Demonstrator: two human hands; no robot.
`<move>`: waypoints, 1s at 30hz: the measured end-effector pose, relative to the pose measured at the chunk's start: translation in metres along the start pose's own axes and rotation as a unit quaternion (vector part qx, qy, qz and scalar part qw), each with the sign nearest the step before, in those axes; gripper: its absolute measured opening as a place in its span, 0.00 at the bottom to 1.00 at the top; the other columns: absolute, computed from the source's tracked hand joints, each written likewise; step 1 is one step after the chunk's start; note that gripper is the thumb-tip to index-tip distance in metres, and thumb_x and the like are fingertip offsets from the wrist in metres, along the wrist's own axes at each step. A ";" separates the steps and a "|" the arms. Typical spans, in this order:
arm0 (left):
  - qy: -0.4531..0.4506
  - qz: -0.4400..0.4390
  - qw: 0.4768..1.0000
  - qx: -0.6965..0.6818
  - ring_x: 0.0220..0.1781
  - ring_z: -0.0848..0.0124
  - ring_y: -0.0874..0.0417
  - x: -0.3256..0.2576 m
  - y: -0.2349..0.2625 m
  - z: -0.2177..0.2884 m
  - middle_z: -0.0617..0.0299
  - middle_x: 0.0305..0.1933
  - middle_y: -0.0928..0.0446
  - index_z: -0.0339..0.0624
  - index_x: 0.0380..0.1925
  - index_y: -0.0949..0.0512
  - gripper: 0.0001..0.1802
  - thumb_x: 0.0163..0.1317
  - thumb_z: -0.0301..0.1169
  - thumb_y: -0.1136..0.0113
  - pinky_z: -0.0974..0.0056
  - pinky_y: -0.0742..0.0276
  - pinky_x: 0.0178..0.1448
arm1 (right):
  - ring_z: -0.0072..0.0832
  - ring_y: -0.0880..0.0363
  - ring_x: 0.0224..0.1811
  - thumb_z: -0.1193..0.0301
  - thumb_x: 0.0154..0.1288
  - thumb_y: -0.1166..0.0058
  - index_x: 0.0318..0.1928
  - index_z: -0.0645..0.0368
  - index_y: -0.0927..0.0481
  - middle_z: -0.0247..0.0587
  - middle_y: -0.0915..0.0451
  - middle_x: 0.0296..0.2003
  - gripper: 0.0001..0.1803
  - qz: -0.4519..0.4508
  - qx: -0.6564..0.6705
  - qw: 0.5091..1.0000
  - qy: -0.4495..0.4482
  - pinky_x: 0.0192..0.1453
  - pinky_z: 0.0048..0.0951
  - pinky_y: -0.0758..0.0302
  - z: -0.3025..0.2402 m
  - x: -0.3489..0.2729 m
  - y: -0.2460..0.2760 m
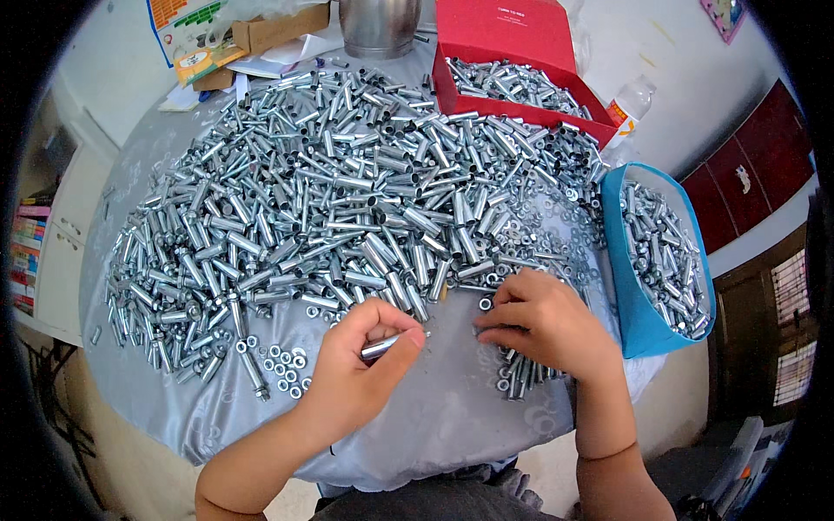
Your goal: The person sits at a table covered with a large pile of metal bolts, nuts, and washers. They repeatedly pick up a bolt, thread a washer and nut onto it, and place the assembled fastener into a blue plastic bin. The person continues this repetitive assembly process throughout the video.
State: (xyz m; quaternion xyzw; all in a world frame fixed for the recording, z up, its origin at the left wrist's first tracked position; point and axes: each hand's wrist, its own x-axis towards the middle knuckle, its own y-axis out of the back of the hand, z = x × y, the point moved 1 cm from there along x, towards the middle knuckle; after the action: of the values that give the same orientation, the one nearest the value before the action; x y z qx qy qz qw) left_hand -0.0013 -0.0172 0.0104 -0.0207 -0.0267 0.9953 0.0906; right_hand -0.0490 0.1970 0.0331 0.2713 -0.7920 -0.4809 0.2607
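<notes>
My left hand (360,363) is closed around a shiny metal sleeve anchor (382,346), gripped between thumb and fingers. The anchor's tip pokes out past the thumb, pointing right. Across from it, my right hand (552,323) hangs over a small pile of bolts (526,379), fingers curled but apart. Beside its fingertips sits a metal nut (485,304); I see nothing held there. A huge heap of silvery sleeves and bolts (330,182) spreads beyond both hands. Left of my left wrist, several loose nuts (282,369) lie grouped on the cloth.
A grey patterned cloth (434,434) covers the round table. At the back stand an open red box (521,111) of metal parts and a metal pot (379,28). On the right are a blue bin (658,334) of bolts, a plastic bottle (632,102) and scattered washers (556,221).
</notes>
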 end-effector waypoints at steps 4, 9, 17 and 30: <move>0.035 -0.001 0.999 -0.013 0.26 0.85 0.32 -0.002 -0.004 0.005 0.69 0.23 0.28 0.37 0.31 0.29 0.04 0.57 0.26 0.46 0.77 0.38 0.31 | 0.36 0.29 0.32 0.70 0.45 0.41 0.28 0.58 0.22 0.38 0.28 0.26 0.08 -0.002 0.010 1.000 0.001 0.37 0.34 0.31 -0.001 -0.001 -0.002; 0.050 -0.004 0.999 -0.015 0.25 0.85 0.33 -0.003 -0.007 0.003 0.69 0.22 0.29 0.37 0.31 0.28 0.05 0.57 0.27 0.46 0.78 0.39 0.30 | 0.37 0.30 0.34 0.71 0.47 0.42 0.28 0.60 0.24 0.40 0.29 0.27 0.08 0.000 0.002 1.000 0.003 0.39 0.34 0.31 -0.003 -0.001 -0.006; 0.054 -0.026 0.998 -0.004 0.23 0.86 0.35 -0.007 -0.011 0.005 0.70 0.21 0.31 0.37 0.32 0.29 0.05 0.57 0.27 0.46 0.78 0.41 0.28 | 0.35 0.30 0.34 0.71 0.45 0.40 0.29 0.59 0.21 0.38 0.27 0.28 0.09 0.022 -0.040 0.999 -0.005 0.39 0.32 0.32 -0.005 -0.002 -0.002; 0.025 -0.046 0.999 0.015 0.25 0.87 0.35 -0.007 -0.011 0.000 0.69 0.24 0.30 0.36 0.33 0.32 0.06 0.59 0.26 0.47 0.79 0.41 0.27 | 0.36 0.29 0.33 0.71 0.45 0.41 0.27 0.60 0.23 0.38 0.27 0.27 0.08 0.013 -0.046 0.999 -0.006 0.38 0.33 0.31 -0.006 -0.003 -0.007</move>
State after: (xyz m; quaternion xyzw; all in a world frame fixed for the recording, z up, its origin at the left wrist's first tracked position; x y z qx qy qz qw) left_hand 0.0076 -0.0081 0.0110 -0.0430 -0.0104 0.9895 0.1375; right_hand -0.0410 0.1923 0.0284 0.2458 -0.7743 -0.5144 0.2747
